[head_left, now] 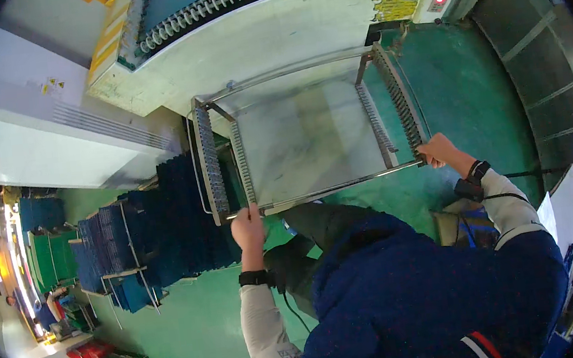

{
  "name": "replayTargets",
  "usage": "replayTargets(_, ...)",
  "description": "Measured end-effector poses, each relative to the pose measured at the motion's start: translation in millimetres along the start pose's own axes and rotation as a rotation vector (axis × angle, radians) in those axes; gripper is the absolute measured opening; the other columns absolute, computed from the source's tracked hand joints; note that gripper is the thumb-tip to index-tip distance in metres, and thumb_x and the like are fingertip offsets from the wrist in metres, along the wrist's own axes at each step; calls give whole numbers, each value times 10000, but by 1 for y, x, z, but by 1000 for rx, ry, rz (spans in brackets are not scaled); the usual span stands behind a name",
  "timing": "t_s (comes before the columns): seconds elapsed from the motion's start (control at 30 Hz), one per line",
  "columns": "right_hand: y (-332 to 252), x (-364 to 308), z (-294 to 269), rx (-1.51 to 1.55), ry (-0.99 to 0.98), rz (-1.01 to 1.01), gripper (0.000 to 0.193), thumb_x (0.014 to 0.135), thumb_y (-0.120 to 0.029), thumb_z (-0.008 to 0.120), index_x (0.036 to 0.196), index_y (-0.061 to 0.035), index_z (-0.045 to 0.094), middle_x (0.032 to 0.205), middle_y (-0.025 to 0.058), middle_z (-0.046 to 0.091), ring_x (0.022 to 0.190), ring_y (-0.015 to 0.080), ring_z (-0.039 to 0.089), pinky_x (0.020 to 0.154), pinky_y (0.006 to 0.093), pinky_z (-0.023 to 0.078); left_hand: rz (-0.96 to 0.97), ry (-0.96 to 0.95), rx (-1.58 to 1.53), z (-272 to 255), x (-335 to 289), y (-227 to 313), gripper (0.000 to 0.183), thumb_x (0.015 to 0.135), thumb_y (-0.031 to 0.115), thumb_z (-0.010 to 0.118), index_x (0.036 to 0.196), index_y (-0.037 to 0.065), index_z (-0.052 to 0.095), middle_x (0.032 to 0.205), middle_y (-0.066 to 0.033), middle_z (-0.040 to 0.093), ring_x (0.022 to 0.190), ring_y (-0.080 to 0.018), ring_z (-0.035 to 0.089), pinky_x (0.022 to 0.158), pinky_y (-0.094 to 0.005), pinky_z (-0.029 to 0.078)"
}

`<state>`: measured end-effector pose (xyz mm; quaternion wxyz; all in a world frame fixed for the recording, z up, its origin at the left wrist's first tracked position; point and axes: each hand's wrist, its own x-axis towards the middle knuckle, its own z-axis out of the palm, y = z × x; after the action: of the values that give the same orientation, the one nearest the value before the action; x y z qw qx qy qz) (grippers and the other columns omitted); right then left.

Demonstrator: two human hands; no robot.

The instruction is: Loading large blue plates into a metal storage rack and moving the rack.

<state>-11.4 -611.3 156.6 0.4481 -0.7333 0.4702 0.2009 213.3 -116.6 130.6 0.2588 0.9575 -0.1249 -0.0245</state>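
Note:
A metal rack (330, 187) with toothed, slotted side rails and a pale flat base stands before me, with no boards in its slots. My left hand (249, 231) is closed round the near left corner of its front bar. At the near right corner, my right hand (440, 150) is closed on the same frame. Both forearms reach forward, with dark bands at the wrists. The fingertips under the bar are partly hidden.
Beyond the rack stands a pale machine (230, 54) with a row of rollers. A white cabinet (49, 146) and racks of dark blue panels (185, 219) are on the left. Grey framed panels (539, 72) line the right. A person (51, 312) is far left.

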Motion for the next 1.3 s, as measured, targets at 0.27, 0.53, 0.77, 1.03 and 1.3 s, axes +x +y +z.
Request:
replayTargets(0.27,-2,11,-8,-119,-86,145,496,835,-389,612,578,35,617,560,153,613,414,224,569,371,331,443,142,368,94,-31,102,-32,556,748,247,732,1209,38,501,1006,-149,581,943,-372,536,813,-438,430)
replayTargets(0.53,-39,14,6,-463,-178,154,469,873,-395,541,568,-49,626,546,99,606,453,204,563,442,365,455,-175,-30,-79,-32,139,-46,762,757,220,705,1396,70,317,1066,-222,586,946,-396,584,767,-452,476)
replayTargets(0.77,-188,135,110,-832,-52,-1165,474,860,-356,503,461,-103,536,434,28,513,399,163,475,422,355,354,-320,-161,-253,-45,102,-42,757,733,189,710,1361,0,333,983,-219,616,858,-356,631,738,-425,488)
replayTargets(1.03,-458,113,219,-204,-295,-468,497,858,-477,547,672,-17,588,567,82,580,463,164,550,405,310,420,-362,-117,-291,-40,63,-60,765,714,202,735,1347,45,335,777,-136,627,672,-273,623,613,-387,481)
replayTargets(1.3,-469,133,262,-92,-539,-285,500,846,-477,568,639,-22,575,587,76,568,447,135,487,405,277,364,-431,-84,-380,-40,63,-59,743,723,232,730,1346,56,366,729,-94,593,649,-274,598,607,-407,474)
